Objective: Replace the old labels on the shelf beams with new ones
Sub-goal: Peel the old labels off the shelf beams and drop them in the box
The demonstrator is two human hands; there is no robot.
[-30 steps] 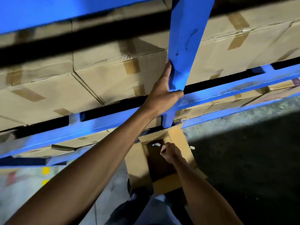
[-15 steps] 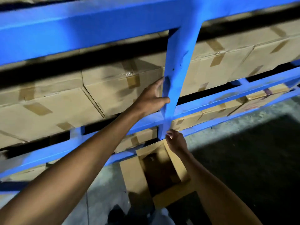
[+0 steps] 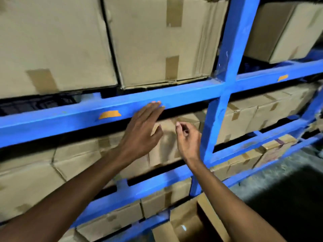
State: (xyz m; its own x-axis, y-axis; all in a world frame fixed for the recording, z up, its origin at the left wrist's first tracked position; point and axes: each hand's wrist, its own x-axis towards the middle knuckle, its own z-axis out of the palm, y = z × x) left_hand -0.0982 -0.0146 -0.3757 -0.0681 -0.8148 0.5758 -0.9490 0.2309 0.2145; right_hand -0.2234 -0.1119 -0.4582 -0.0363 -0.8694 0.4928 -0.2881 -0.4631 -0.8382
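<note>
A blue shelf beam (image 3: pixel 73 119) crosses the view at mid height. An orange label (image 3: pixel 109 114) is stuck on its front face. My left hand (image 3: pixel 142 130) is open, fingers spread, with the fingertips resting on the beam just right of the label. My right hand (image 3: pixel 187 139) hovers below the beam, beside the left hand, thumb and forefinger curled together; whether it pinches anything is too blurred to tell. A second orange label (image 3: pixel 282 78) sits on the beam section right of the blue upright (image 3: pixel 225 70).
Taped cardboard boxes (image 3: pixel 157 41) fill every shelf level. An open cardboard box (image 3: pixel 190 222) stands on the floor at the bottom, with a small white scrap inside. Grey concrete floor (image 3: pixel 286 186) lies to the right. Lower blue beams (image 3: pixel 153 186) run beneath my arms.
The view has risen to a higher beam. My left hand left the upright and now touches the beam. My right hand came up from the floor box to beside it.
</note>
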